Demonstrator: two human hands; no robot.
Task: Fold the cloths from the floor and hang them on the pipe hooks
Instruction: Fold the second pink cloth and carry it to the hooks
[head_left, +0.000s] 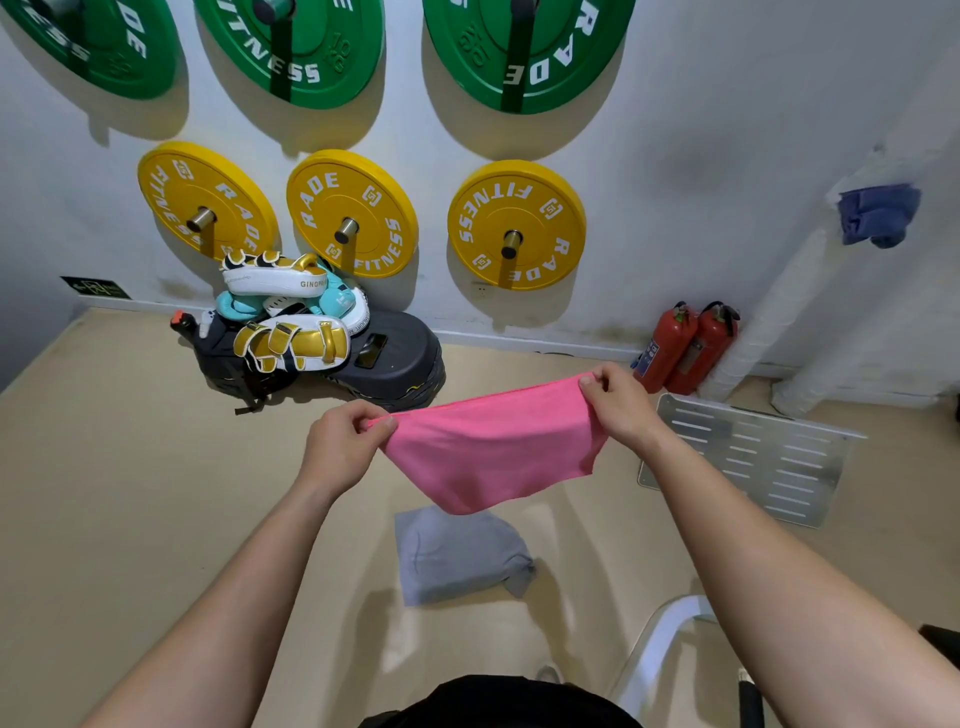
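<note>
A pink cloth hangs stretched in the air between my hands, sagging in the middle. My left hand pinches its left top corner, and my right hand pinches its right top corner. Below it a grey cloth lies crumpled on the beige floor. A blue cloth hangs on the white pipe at the right wall.
Two red fire extinguishers stand by the pipe's foot. A slotted metal plate lies on the floor at right. Boxing pads and black gear are piled at the wall. Yellow and green weight plates hang above. A white chair frame stands near me.
</note>
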